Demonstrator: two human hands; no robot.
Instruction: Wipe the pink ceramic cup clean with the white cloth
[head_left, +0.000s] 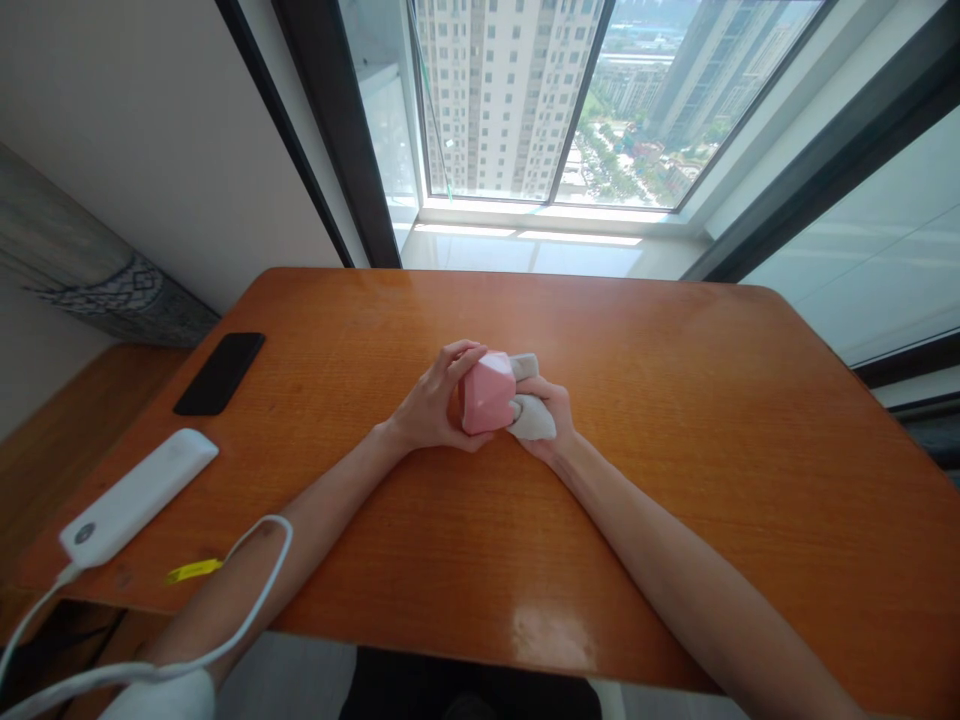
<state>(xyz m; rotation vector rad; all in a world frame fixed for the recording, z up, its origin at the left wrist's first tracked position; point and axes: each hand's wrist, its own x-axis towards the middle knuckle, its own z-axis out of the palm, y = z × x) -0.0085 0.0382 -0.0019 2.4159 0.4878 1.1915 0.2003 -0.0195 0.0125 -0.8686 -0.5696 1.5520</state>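
Observation:
A pink faceted object [489, 392] is held above the middle of the wooden table [675, 400]. The fingers and thumb of my left hand [439, 400] wrap round its left side. On its right, my right hand [551, 415] grips a white cloth [534, 418], part of which sticks up between the fingers and the pink object. The cloth touches or lies very close to the pink object's right side. My right fingertips are partly hidden by the cloth.
A black phone [220, 374] lies at the table's left edge. Nearer me is a white power strip [139, 497] with a white cable looping over my left forearm. A yellow tag [195, 571] lies beside that forearm. Beyond the far table edge is a window [551, 205].

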